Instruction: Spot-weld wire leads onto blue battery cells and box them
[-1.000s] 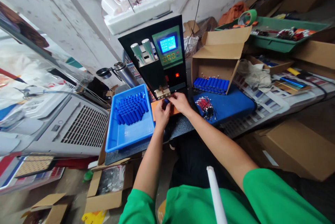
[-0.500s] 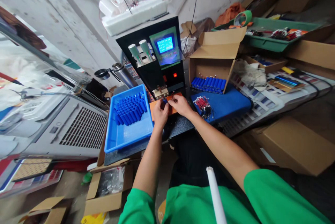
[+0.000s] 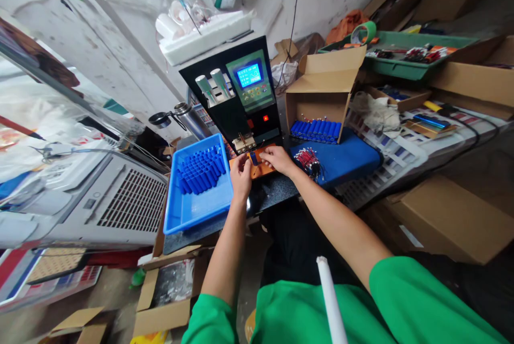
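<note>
A blue cylindrical battery cell (image 3: 254, 158) lies on the orange board (image 3: 260, 171) in front of the black spot welder (image 3: 241, 111), just below its electrodes (image 3: 243, 143). My left hand (image 3: 241, 177) is at the cell's left side, thumb and forefinger apart, with nothing visible between them. On the other side, my right hand (image 3: 278, 159) has its thumb and fingertips pinched together close to the cell. What they pinch is too small to make out. Red and black wire leads (image 3: 308, 161) lie bunched on the blue surface right of this hand.
A blue tray (image 3: 196, 210) of blue cells stands on the left. To the right, an open cardboard box (image 3: 317, 103) holds more cells with leads. Behind the tray are a steel flask (image 3: 191, 120) and its cup. A green tray (image 3: 417, 68) sits at the back right.
My left hand has drawn back leftward from the cell, and its fingers have parted. The cell on the orange board shows more fully now. My right hand stays close to it, and the view has shifted slightly.
</note>
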`<control>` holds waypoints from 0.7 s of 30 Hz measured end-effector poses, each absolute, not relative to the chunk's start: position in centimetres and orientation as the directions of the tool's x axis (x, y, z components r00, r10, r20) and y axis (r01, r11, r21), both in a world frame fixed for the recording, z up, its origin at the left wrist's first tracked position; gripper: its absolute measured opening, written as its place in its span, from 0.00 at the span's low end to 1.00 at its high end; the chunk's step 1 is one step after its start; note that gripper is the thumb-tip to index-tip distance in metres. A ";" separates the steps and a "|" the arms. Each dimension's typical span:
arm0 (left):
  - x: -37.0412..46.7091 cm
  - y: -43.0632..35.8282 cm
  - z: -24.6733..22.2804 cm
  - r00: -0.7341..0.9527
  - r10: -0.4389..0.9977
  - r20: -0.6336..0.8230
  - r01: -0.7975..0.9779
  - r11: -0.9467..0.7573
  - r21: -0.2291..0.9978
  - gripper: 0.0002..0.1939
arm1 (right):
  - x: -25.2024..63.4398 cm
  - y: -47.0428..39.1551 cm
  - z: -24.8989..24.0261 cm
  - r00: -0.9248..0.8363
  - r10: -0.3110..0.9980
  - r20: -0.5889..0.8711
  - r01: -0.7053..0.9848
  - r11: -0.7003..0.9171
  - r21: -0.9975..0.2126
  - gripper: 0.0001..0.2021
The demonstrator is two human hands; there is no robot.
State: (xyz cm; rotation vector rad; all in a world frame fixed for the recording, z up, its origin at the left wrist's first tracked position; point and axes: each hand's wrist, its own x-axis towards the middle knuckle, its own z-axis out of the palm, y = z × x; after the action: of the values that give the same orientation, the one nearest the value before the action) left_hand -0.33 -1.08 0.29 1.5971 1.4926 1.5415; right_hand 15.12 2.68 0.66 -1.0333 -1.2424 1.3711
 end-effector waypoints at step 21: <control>-0.7 -2.4 -0.3 -0.044 0.923 0.383 0.616 -0.277 0.737 0.09 | 15.3 2.2 -0.2 -0.310 0.915 0.259 0.013 0.276 -0.961 0.06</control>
State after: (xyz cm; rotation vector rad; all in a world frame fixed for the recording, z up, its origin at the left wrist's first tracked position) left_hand -0.68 -2.41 -0.35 1.8944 1.6299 1.2389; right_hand 15.35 2.17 -0.24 -0.8773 -1.5926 1.1876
